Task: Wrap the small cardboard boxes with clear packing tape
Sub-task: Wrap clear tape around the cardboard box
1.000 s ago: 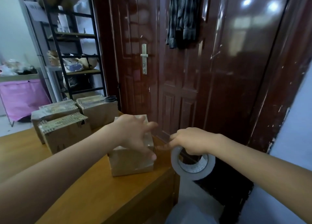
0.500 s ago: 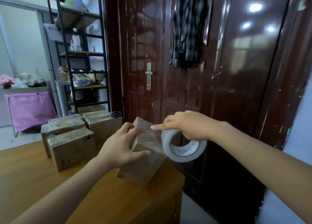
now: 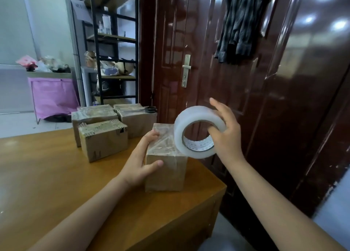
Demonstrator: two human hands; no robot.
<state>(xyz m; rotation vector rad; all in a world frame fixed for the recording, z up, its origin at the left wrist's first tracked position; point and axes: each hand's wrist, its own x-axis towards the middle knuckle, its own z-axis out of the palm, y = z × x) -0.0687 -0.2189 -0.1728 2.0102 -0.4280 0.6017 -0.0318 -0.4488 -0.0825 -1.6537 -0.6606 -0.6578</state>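
Observation:
A small cardboard box [image 3: 166, 173] stands near the right corner of the wooden table [image 3: 56, 184], its top glossy with clear tape. My left hand [image 3: 141, 161] grips its left side, fingers on the top edge and thumb on the front face. My right hand [image 3: 225, 135] holds a roll of clear packing tape [image 3: 197, 131] over the box's right top edge, thumb through the core and fingers over the outside. A strip of tape runs from the roll onto the box top.
Three more cardboard boxes [image 3: 103, 139] sit grouped at the table's far side, with black-handled scissors [image 3: 147, 109] on the right one. A dark red door [image 3: 246, 80] stands close behind the table. A black shelf rack [image 3: 113, 42] and pink bin [image 3: 53, 97] are at the back left.
The box was tilted up and now stands flat again. My right hand lifted the tape roll from beside the table edge up over the box's top right.

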